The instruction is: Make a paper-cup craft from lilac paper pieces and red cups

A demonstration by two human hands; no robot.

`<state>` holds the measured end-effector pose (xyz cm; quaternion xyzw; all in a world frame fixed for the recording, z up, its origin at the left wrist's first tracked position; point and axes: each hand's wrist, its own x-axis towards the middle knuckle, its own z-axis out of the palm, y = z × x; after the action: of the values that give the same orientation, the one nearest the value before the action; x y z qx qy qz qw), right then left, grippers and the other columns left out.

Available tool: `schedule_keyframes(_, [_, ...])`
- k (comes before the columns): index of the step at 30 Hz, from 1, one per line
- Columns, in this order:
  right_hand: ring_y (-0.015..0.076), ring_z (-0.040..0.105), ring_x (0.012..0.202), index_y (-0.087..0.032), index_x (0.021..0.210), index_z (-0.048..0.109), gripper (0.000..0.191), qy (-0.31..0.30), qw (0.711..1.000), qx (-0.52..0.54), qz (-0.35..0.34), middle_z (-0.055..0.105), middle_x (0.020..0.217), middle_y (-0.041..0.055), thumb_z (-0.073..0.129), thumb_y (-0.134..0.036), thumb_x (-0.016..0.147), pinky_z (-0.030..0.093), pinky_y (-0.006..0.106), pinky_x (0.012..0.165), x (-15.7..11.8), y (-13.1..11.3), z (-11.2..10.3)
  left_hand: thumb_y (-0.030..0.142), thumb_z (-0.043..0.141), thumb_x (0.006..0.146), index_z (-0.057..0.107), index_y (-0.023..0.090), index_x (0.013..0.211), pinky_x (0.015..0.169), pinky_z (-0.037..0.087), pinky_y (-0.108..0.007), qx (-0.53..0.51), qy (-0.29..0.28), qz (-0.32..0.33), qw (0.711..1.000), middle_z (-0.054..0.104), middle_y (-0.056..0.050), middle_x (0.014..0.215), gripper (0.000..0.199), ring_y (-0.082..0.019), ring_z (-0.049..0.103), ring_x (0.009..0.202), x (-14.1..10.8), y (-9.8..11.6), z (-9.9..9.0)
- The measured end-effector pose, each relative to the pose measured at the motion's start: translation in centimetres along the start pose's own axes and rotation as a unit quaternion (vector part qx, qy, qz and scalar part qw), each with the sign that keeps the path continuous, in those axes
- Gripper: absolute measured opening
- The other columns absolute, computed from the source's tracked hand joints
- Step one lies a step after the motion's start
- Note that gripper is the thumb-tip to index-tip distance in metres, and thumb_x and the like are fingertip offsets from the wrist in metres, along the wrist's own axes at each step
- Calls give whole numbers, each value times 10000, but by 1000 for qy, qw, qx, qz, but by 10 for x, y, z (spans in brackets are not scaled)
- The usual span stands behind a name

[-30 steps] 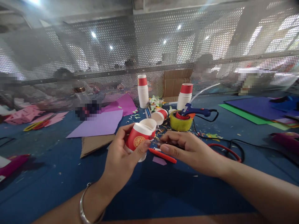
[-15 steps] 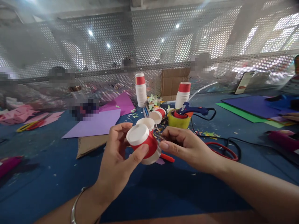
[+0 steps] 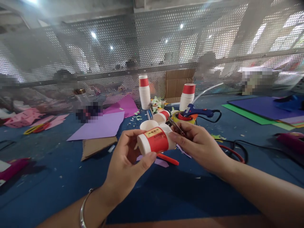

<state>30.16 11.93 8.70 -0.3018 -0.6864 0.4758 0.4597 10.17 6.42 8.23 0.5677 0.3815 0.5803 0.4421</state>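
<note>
My left hand (image 3: 129, 161) is wrapped round a red and white paper cup (image 3: 159, 139), tilted on its side with its base toward the left and its printed label facing up. At the cup's right end my right hand (image 3: 197, 142) pinches a slim dark metal tool (image 3: 177, 127); the fingers hide most of it, so its kind is unclear. Right thumb and cup rim meet or nearly meet. Behind the held cup stands a white paper cup (image 3: 147, 124), and another cup (image 3: 161, 117) lies beyond it. An orange-red pen-like stick (image 3: 169, 159) and purple paper scraps (image 3: 161, 163) lie beneath.
Two cup stacks (image 3: 144, 95) (image 3: 187, 98) stand at the back. A blue glue gun (image 3: 199, 111) rests on a yellow tape roll (image 3: 178, 119), its black cord (image 3: 257, 148) running right. Purple paper (image 3: 97, 125), cardboard (image 3: 97, 148), scissors (image 3: 39, 128) and coloured sheets (image 3: 256, 109) lie around.
The cup has turned from base-up to lying on its side, showing its label. My right hand has shifted slightly right, and the dark tool in it shows more clearly.
</note>
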Motion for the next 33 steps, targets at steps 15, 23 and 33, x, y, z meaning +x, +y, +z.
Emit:
schedule_keyframes(15, [110,434,628,-194,870,567,220,47,990,-119,-60,521,751,-18,610,-401,930,370,236,555,3,-2,-11,207,800,750,769,118,947,789,601,-241,-178,12,-250,952,760,-94,1031,219,-177,692,910,16,5,0])
schedule_keyframes(23, [129,425,630,-206,919,583,331,2,984,-176,-38,506,731,-7,513,-526,966,331,269,551,-9,-11,-4,243,760,824,713,142,1047,881,560,-257,-162,23,-209,964,723,-82,1122,249,-154,675,949,13,2,2])
schedule_keyframes(33, [176,561,803,-209,1004,622,311,-143,980,-133,23,652,905,41,501,-494,977,430,287,682,-13,-15,10,262,818,776,579,207,1197,939,515,-305,-89,44,-106,989,684,-68,1220,487,-201,635,1124,6,-4,4])
